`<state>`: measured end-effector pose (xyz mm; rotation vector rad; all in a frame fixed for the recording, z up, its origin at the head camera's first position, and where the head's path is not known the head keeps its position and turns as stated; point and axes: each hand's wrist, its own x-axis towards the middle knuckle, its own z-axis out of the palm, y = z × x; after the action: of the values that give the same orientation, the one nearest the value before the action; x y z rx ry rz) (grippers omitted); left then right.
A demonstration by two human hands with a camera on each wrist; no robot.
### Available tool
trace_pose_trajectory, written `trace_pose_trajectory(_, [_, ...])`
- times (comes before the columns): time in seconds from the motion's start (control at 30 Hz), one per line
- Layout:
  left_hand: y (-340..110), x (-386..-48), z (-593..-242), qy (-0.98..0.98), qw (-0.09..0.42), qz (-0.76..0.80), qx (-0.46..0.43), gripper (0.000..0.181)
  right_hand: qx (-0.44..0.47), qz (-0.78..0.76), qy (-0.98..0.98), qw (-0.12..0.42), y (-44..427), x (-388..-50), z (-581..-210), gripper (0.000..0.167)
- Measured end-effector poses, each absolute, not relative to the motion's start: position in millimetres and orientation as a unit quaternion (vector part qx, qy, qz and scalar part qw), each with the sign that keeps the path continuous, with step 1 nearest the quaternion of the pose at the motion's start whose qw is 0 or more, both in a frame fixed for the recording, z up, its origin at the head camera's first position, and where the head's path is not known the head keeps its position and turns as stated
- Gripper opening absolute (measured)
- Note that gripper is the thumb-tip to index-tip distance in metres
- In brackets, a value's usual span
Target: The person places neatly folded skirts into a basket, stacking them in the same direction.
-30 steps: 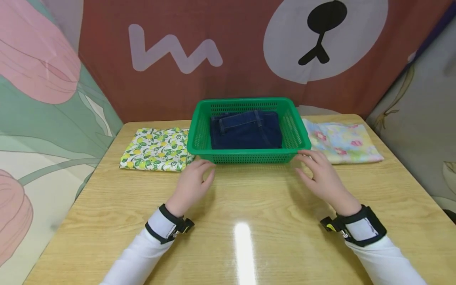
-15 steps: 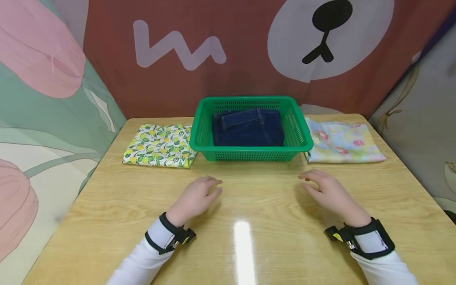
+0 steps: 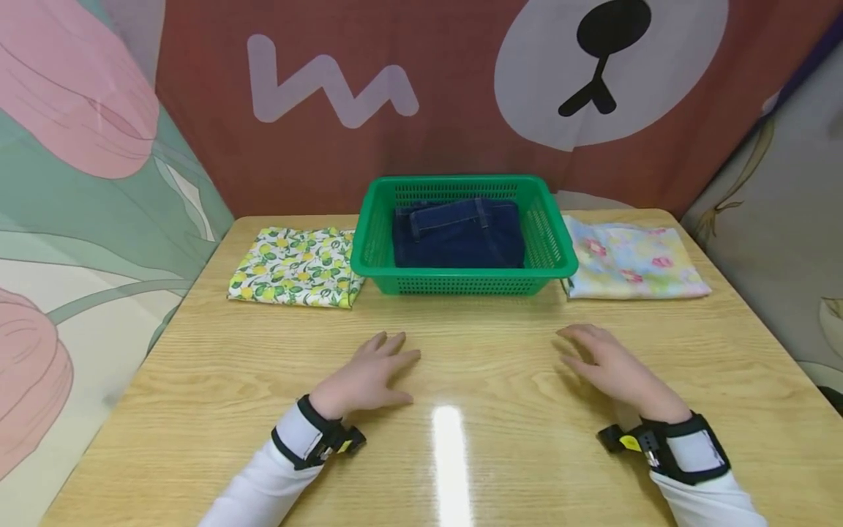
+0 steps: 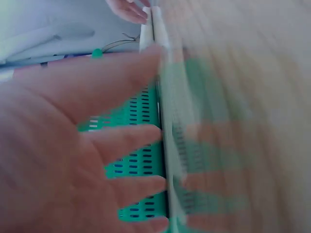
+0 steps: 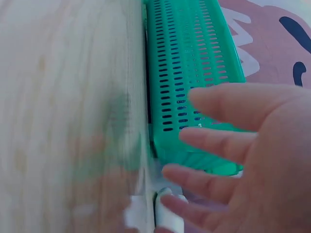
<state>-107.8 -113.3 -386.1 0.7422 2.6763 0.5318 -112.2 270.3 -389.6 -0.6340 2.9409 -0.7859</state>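
I see left hand (image 3: pixel 364 377) spread wide, right hand (image 3: pixel 617 372) loose, both empty, lower half. Green basket (image 3: pixel 464 282) just above centre, close beside lemon cloth (image 3: pixel 296 267) and floral cloth (image 3: pixel 635 262); bumping it sideways could rumple either.

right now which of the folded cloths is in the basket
The dark blue denim piece lies inside the green basket; the lemon-print cloth and the pastel floral cloth lie on the table, at opposite ends of the basket.

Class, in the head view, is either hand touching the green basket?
No, the left hand and right hand are both apart from the basket, with wooden table showing between.
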Motion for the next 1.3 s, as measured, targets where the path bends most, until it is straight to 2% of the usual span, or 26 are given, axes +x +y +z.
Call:
trace_pose_trajectory(0.23, [-115.1, -109.6, -391.1, 0.938, 0.159, 0.176, 0.251, 0.069, -0.161, -0.201, 0.964, 0.071, 274.3, -111.4, -397.0, 0.058])
trace_pose_trajectory(0.6, [-112.3, -107.3, -391.1, 0.941, 0.155, 0.18, 0.243, 0.07, -0.166, -0.191, 0.966, 0.058, 274.8, -111.8, -394.2, 0.057])
trace_pose_trajectory(0.7, [-113.5, -109.8, -389.4, 0.941, 0.13, 0.173, 0.259, 0.063, -0.168, -0.192, 0.965, 0.054, 275.1, -111.4, -396.0, 0.057])
trace_pose_trajectory(0.87, [-120.1, -122.1, -382.6, 0.942, 0.044, 0.2, 0.268, 0.042, -0.165, -0.203, 0.964, 0.047, 274.2, -109.7, -399.2, 0.057])
trace_pose_trajectory(1.1, [-147.6, -151.6, -375.0, 0.964, -0.059, 0.161, 0.205, 0.03, -0.167, -0.201, 0.964, 0.04, 274.6, -110.0, -400.8, 0.058])
trace_pose_trajectory(1.2, [-162.0, -169.7, -372.1, 0.978, -0.051, 0.11, 0.167, 0.031, -0.166, -0.195, 0.966, 0.036, 277.1, -112.3, -400.1, 0.058])
trace_pose_trajectory(1.3, [-178.5, -187.7, -370.6, 0.99, -0.012, 0.066, 0.127, 0.036, -0.165, -0.192, 0.967, 0.037, 277.2, -113.5, -400.2, 0.058])
